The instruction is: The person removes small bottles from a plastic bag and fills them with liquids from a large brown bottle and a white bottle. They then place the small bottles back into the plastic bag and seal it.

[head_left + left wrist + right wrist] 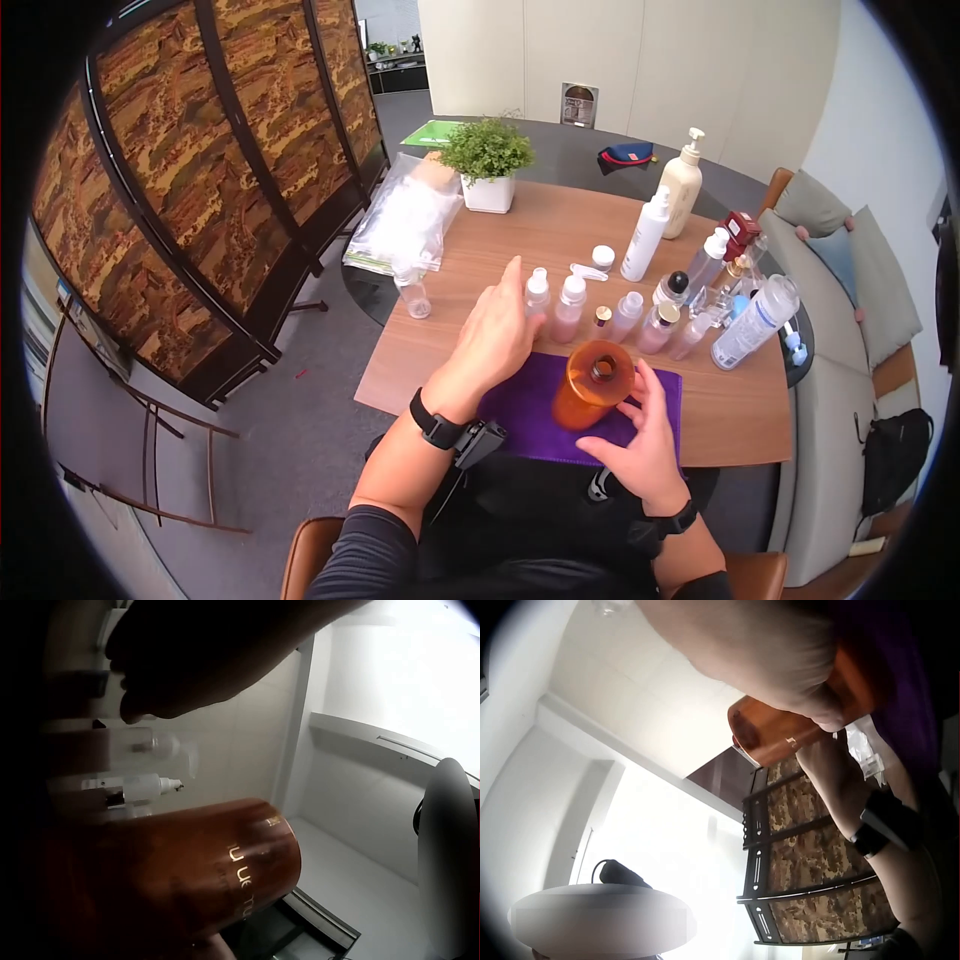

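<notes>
An amber bottle [585, 395] with an uncovered top stands on a purple cloth [520, 405] at the table's near edge. Gold lettering shows on the bottle [232, 862] in the left wrist view. My right hand [645, 440] is at its right side, thumb spread toward the base and fingers beside the wall; in the right wrist view a fingertip overlaps the bottle [772, 731]. Left of it, my left hand [495, 335] is held with fingers extended and nothing in them. Its thumb side overlaps a small clear bottle [537, 290], next to a pink-filled bottle [568, 315].
More small bottles, a white spray bottle [645, 235], a cream pump bottle [682, 190] and a large clear bottle [755, 325] crowd the right side. A potted plant [488, 165], a plastic bag [405, 215] and a small clear bottle [415, 298] are at the left.
</notes>
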`<state>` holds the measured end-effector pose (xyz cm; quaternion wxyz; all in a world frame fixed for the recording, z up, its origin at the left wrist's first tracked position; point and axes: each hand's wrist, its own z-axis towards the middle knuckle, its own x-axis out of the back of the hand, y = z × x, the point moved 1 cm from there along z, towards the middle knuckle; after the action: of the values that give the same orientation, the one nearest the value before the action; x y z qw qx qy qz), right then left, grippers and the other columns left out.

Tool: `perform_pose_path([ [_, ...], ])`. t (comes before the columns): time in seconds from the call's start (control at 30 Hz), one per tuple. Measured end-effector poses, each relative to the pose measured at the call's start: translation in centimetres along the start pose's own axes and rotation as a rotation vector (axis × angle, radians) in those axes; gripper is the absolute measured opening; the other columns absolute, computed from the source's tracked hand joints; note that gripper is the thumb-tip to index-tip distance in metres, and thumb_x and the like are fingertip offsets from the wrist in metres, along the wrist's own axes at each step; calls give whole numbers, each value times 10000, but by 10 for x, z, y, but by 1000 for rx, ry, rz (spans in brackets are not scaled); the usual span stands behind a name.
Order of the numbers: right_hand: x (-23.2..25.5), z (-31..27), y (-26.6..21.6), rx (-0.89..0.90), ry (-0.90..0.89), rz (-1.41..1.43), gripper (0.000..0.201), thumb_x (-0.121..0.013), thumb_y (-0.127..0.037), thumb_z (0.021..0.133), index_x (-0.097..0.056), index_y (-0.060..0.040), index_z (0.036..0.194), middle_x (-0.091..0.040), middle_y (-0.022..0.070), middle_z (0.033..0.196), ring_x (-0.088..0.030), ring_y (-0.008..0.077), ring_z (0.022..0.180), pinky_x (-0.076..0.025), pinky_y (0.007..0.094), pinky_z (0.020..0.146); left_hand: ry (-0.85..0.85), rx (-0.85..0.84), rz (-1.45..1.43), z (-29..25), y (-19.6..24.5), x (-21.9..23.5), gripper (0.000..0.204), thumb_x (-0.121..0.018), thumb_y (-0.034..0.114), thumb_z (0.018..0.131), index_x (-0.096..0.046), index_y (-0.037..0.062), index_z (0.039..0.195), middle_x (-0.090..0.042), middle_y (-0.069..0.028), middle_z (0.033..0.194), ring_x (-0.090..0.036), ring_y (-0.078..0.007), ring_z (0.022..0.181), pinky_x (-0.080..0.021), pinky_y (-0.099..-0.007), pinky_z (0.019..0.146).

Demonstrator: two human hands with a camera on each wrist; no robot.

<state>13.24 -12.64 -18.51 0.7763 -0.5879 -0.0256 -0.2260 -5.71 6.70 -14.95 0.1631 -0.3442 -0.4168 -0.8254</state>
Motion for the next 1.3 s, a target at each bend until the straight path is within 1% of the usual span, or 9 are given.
perform_pose_path([
  [0.1,-17,8,6,53,-4,-38,1227,-1015,-181,741,-247,8,1679,-498,249,1582,-584,356,1414,-527,469,1140,52,-52,-22,-9,-4,2,825,-817,93,912,-377,-90,1586,-678,-304,1292,-672,-479,1169,-549,-504,996],
  [0.3,-29,14,-3,60,17,-250,808,-934,-223,839,-499,6,1480,-660,237,1366,-664,447,1259,-547,461,1053,75,17,-204,-54,17,35,673,-836,90,894,-526,-7,1483,-690,-244,1223,-698,-454,1066,-573,-489,924],
  [0.67,-41,31,4,-74,48,-148,855,-987,-188,765,-517,-3,1456,-655,204,1400,-663,376,1290,-541,448,1062,7,-209,-281,-85,31,66,471,-927,145,826,-700,17,1218,-719,-143,1025,-708,-324,852,-570,-386,728],
  [0.83,-26,-11,15,186,330,-65,758,-970,-146,793,-526,-8,1391,-547,157,1377,-613,274,1211,-537,392,997,-35,-278,-374,-88,45,57,472,-951,185,818,-710,32,1195,-723,-130,994,-714,-316,824,-573,-379,712],
  [0.9,-24,-33,16,306,191,132,838,-1010,-241,787,-505,2,1410,-536,151,1340,-605,257,1185,-530,373,991,-153,-283,-424,-92,54,48,494,-963,223,811,-711,34,1191,-727,-127,993,-721,-324,834,-586,-391,722],
  [0.97,-29,-41,-3,212,-40,247,941,-1019,-292,778,-475,8,1484,-536,172,1397,-609,283,1269,-532,390,1042,-154,-369,-483,-94,61,28,535,-997,288,780,-722,16,1149,-729,-122,981,-720,-272,784,-587,-347,689],
  [1.0,-25,-42,-15,192,-125,43,996,-1021,-290,775,-450,15,1532,-552,185,1451,-618,282,1325,-530,406,1084,-190,-386,-468,-95,66,24,546,-999,302,774,-719,16,1146,-731,-127,989,-718,-279,784,-586,-350,688],
  [1.1,-26,-43,-2,153,-122,17,854,-978,-241,832,-501,-18,1503,-744,127,1162,-767,271,1041,-595,374,939,-239,-385,-429,-97,76,15,581,-998,346,761,-707,13,1136,-733,-143,1004,-710,-311,814,-585,-368,720],
  [1.3,-11,-40,-7,74,-286,70,584,-873,-106,868,-607,-23,1380,-770,138,1130,-783,281,978,-606,374,886,-231,-417,-636,-90,66,17,609,-889,216,879,-661,-13,1394,-745,-128,1156,-677,-353,1018,-557,-426,909],
])
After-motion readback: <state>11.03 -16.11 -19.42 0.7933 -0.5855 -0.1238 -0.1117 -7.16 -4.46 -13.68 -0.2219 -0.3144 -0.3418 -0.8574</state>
